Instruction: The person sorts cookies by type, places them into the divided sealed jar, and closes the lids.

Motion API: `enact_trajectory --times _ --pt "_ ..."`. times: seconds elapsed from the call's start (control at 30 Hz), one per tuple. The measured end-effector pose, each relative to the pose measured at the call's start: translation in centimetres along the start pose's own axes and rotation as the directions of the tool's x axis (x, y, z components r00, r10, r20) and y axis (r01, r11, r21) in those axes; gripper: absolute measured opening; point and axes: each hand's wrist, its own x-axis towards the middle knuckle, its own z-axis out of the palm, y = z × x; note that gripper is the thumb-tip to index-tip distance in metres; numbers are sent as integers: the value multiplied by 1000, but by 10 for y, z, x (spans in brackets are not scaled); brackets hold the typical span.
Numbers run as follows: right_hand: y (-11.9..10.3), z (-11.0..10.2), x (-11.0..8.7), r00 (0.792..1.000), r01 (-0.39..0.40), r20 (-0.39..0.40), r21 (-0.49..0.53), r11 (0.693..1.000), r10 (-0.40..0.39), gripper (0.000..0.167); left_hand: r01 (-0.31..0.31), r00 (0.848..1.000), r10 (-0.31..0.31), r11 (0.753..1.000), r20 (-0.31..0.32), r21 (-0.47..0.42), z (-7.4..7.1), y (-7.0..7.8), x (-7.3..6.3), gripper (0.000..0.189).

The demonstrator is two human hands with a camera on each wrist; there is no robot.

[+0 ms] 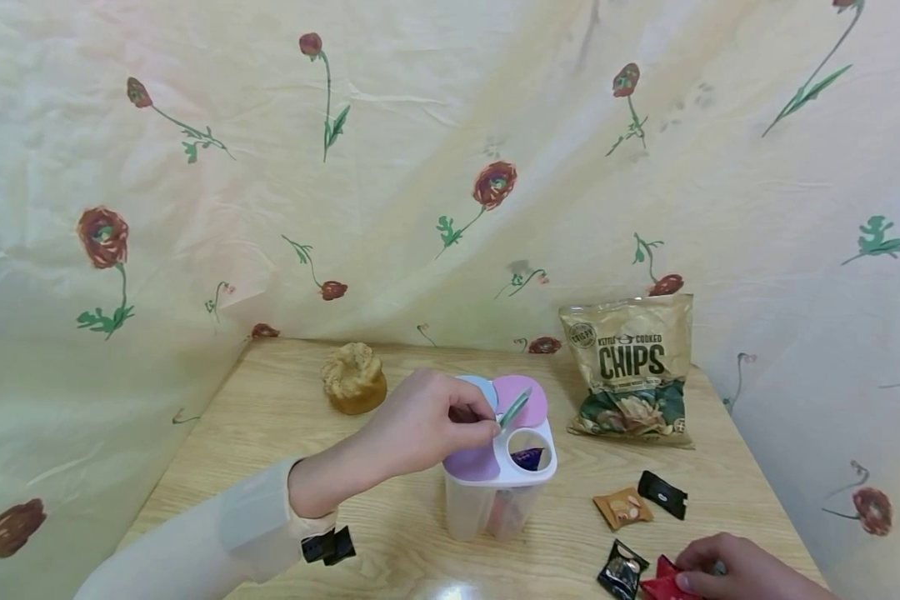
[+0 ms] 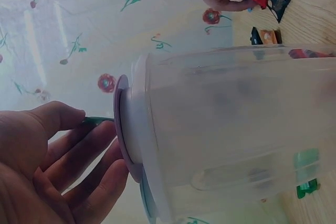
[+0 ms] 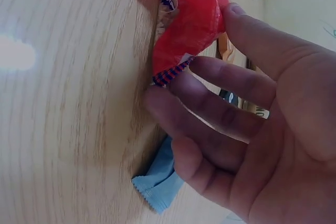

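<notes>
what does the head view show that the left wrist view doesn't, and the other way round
Only the head view: the chips bag, a brown bun and the purple packet under the round opening.
Only the left wrist view: a green packet near the container.
Both: the container, left hand, thin green piece, right hand, red packet and orange packet.
</notes>
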Motion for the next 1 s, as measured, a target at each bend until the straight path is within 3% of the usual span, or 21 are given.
enact_trajectory --times 0.17,0.43,0.73,0.87,1.0 --pt "1 3 6 999 -43 -27 4 999 43 31 2 1000 -2 1000 2 1 0 0 1 8" --pt "8 2 8 998 22 55 138 990 -30 32 -1 1000 1 1000 11 -7 0 0 1 8" --pt "3 8 8 997 -59 -55 68 996 62 39 3 1000 -2 1000 9 -25 0 0 1 7" --pt "3 7 7 999 -34 -19 116 993 36 38 8 1000 -8 1000 11 -26 0 0 1 7" --pt "7 6 8 999 45 6 144 989 -46 33 9 1000 -9 1000 11 -24 0 0 1 7"
